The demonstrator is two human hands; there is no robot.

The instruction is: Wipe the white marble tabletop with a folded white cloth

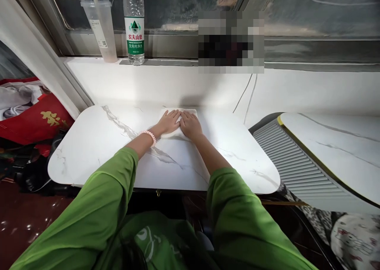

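A folded white cloth (175, 134) lies on the white marble-patterned tabletop (89, 155), near its back edge. My left hand (169, 122) presses flat on the cloth with its fingers stretched out; a pink coiled band (151, 135) circles that wrist. Beside it, my right hand (190, 125) also rests flat on the cloth, fingers extended. The fingertips of the two hands meet or nearly meet. Part of the cloth is hidden under my hands.
On the window ledge stand a lidded plastic cup (102, 36) and a labelled water bottle (135, 34). Cables (251, 92) run down the wall. A second marble-patterned table (341, 143) with ribbed sides is at right, a red bag (38, 115) with cloth at left.
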